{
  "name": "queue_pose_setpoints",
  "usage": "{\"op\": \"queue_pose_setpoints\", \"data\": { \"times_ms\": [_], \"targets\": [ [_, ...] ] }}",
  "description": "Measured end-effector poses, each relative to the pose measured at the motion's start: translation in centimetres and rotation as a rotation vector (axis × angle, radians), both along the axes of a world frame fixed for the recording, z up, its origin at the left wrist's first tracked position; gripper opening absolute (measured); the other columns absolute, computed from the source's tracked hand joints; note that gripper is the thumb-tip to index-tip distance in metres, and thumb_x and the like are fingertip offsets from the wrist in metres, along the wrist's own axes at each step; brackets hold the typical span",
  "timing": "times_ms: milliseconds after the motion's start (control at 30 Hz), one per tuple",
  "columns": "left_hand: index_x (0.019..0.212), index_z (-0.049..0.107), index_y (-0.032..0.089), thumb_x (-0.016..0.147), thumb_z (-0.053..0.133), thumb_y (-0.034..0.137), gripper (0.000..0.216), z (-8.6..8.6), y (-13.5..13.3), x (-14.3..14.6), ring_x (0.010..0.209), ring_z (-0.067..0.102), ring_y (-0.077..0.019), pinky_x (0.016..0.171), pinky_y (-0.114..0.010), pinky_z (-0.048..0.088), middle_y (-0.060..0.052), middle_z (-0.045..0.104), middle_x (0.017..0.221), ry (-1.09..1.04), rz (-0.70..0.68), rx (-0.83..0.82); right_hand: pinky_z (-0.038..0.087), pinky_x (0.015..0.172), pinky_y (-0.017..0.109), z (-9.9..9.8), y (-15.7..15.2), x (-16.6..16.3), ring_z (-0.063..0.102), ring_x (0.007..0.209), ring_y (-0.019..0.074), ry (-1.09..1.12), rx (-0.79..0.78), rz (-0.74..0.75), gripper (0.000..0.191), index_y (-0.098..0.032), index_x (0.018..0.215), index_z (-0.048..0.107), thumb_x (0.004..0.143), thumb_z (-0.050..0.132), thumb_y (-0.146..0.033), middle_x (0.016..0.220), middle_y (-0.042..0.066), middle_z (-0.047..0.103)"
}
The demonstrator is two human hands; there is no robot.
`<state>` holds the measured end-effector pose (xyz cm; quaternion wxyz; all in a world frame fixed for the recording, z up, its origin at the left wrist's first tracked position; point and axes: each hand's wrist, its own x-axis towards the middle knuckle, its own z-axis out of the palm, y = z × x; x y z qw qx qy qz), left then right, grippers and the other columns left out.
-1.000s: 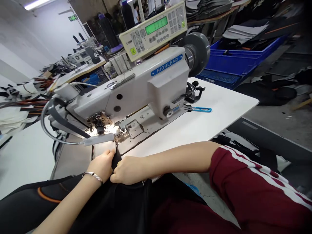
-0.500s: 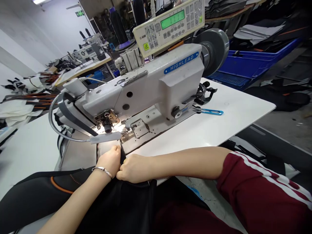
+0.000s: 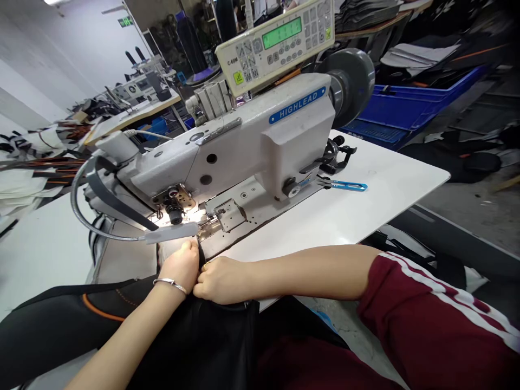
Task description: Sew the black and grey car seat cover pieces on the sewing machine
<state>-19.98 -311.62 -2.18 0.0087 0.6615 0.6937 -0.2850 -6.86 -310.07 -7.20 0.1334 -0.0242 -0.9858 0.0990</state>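
A black fabric piece (image 3: pixel 203 341) with an orange curved line hangs over the table's front edge and runs up toward the needle area of a sewing machine (image 3: pixel 239 146). My left hand (image 3: pixel 181 265), wearing a bracelet, is closed on its edge just in front of the lit presser area. Right beside it, my right hand (image 3: pixel 221 280) pinches the same edge, its fingers curled. A pale layer of the material shows above my left hand. The lamp head (image 3: pixel 170 233) hides part of the needle and presser foot.
Blue thread snips (image 3: pixel 345 186) lie on the white table (image 3: pixel 390 179) to the right of the machine. A control panel (image 3: pixel 280 46) sits on top. Behind on the right is a blue crate (image 3: pixel 426 103); stacked cut pieces (image 3: pixel 24 181) lie at the left.
The view has shifted slightly, so the machine appears a little further left. Both hands keep their hold on the fabric at nearly the same spot.
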Motion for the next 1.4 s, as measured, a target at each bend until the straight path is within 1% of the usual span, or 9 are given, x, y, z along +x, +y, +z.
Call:
{"op": "queue_pose_setpoints", "data": {
  "times_ms": [200,367,633,700,767,867,1100,1300,1400],
  "targets": [
    [0.131,0.051,0.02,0.083,0.042,0.013,0.05,1.2,0.4,-0.7,0.098,0.065,-0.0306,0.079,-0.039,0.051,-0.014,0.062,0.114,-0.051,0.077,-0.089,0.044,0.066,0.032,-0.1,0.2,0.2,0.06,0.079,0.0186,-0.018,-0.008,-0.001,0.016,-0.016,0.085,0.063,0.088,0.05,-0.009,0.084,0.003,0.068],
    [0.123,0.058,0.014,0.08,0.046,0.01,0.045,1.2,0.7,-0.9,0.103,0.062,-0.0286,0.086,-0.036,0.05,-0.013,0.065,0.103,-0.11,0.018,-0.112,0.044,0.068,0.031,0.0,0.0,0.5,0.059,0.079,0.0178,0.003,-0.002,0.002,0.017,-0.016,0.081,0.061,0.089,0.048,-0.01,0.084,0.004,0.066],
    [0.132,0.049,0.021,0.072,0.047,0.015,0.06,-0.3,-1.1,-4.0,0.098,0.061,-0.0199,0.087,-0.031,0.051,-0.01,0.049,0.127,-0.442,-0.116,0.038,0.025,0.046,0.027,1.1,-0.9,0.9,0.05,0.063,0.0128,0.133,-0.036,-0.146,0.019,-0.018,0.098,0.053,0.093,0.036,-0.012,0.083,0.0,0.058],
    [0.127,0.053,0.024,0.069,0.047,0.016,0.059,-0.3,-1.2,-4.6,0.096,0.061,-0.0201,0.085,-0.031,0.051,-0.009,0.051,0.128,-0.495,-0.144,0.054,0.031,0.052,0.025,1.4,-0.6,0.9,0.053,0.072,0.0119,0.138,-0.123,-0.083,0.015,-0.016,0.098,0.052,0.092,0.04,-0.011,0.086,0.0,0.059],
    [0.098,0.065,0.023,0.067,0.045,0.019,0.037,0.2,-1.1,-5.0,0.098,0.061,-0.0211,0.086,-0.03,0.05,-0.008,0.058,0.119,-0.554,-0.165,0.071,0.038,0.06,0.024,1.2,0.1,0.7,0.056,0.081,0.0122,0.148,-0.237,-0.074,0.009,-0.015,0.096,0.053,0.091,0.046,-0.015,0.092,0.002,0.062],
    [0.066,0.059,0.022,0.063,0.041,0.023,0.018,1.7,-0.9,-5.0,0.084,0.061,-0.0199,0.077,-0.028,0.049,-0.005,0.066,0.086,-0.617,-0.102,0.144,0.045,0.076,0.028,0.0,1.2,-0.1,0.059,0.092,0.0182,0.116,-0.272,-0.15,0.018,-0.012,0.101,0.057,0.09,0.055,-0.026,0.1,0.006,0.063],
    [0.059,0.063,0.023,0.05,0.038,0.031,0.027,3.6,-0.5,-4.1,0.059,0.053,-0.0179,0.059,-0.027,0.043,0.001,0.061,0.059,-0.595,0.061,0.184,0.035,0.107,0.029,-2.3,2.2,-2.7,0.051,0.118,0.0201,0.054,-0.169,-0.143,0.025,-0.008,0.114,0.061,0.092,0.05,-0.015,0.118,0.01,0.062],
    [0.053,0.059,0.024,0.052,0.041,0.029,0.018,2.8,-0.5,-3.4,0.056,0.053,-0.0175,0.058,-0.027,0.044,0.001,0.06,0.055,-0.629,-0.026,0.218,0.032,0.113,0.04,-0.9,2.6,-3.6,0.048,0.126,0.0261,-0.058,-0.162,-0.149,0.029,-0.011,0.11,0.064,0.088,0.062,-0.03,0.123,0.011,0.062],
    [0.067,0.059,0.023,0.061,0.043,0.027,0.017,1.7,-1.1,-3.7,0.061,0.059,-0.0193,0.062,-0.028,0.048,0.0,0.065,0.065,-0.609,-0.07,0.219,0.038,0.108,0.037,0.5,2.3,-2.2,0.053,0.121,0.0238,-0.093,-0.151,-0.138,0.015,-0.014,0.097,0.068,0.085,0.064,-0.022,0.116,0.008,0.066]
  ]
}}
